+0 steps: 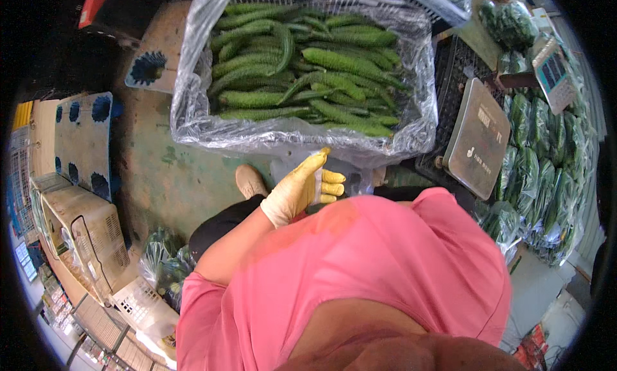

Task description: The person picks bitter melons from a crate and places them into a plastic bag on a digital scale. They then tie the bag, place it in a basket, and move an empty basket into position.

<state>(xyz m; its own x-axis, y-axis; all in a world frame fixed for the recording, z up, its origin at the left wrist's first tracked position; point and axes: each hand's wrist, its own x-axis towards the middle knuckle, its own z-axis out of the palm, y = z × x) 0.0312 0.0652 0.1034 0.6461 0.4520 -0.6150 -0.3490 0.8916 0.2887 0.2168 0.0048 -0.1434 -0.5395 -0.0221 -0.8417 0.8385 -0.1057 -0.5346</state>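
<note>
My left hand (301,187), in a pale glove stained yellow at the fingers, is just below the near rim of a plastic-lined crate (303,138). Its thumb and fingers are apart, and I see no object between them; a pale strip at the palm is unclear. Long green cucumbers (344,62) fill much of the crate, mostly lying crosswise, some curved. The clear liner (185,101) folds out over the crate's rim. My right hand is out of view, and the right forearm is hidden too.
On the right, a weighing scale's metal platform (477,139) and display (554,77) stand beside bagged cucumbers (530,173). To the left are blue-edged boards with holes (84,139), a beige plastic crate (91,231), a white basket (144,303) and bagged green produce (166,260).
</note>
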